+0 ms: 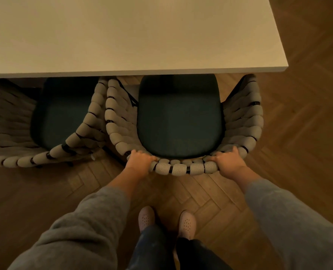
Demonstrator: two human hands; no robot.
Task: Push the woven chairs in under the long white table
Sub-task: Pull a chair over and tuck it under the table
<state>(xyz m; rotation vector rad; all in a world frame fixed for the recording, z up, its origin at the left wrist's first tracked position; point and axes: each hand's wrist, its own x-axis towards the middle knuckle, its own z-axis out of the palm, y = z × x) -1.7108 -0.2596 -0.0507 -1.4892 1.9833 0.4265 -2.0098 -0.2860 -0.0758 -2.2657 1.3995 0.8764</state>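
Below the head camera, a person stands at the end of the table, both hands on the curved back rim of the right chair. The left hand wraps the rim at its left bend, fingers closed over the woven rolls; the right hand does the same at the right bend, fingers curled over the top and clamped on the rim. This chair sits partly under the table: the front of its dark cushion is beneath the edge, but most of the seat and the whole back are out in the open. The left chair, just beside it, armrests nearly touching, is about as far in and stands at an angle. Judging by this, the task is midway at best: the held chair needs a further push, and the left one needs straightening and pushing too.
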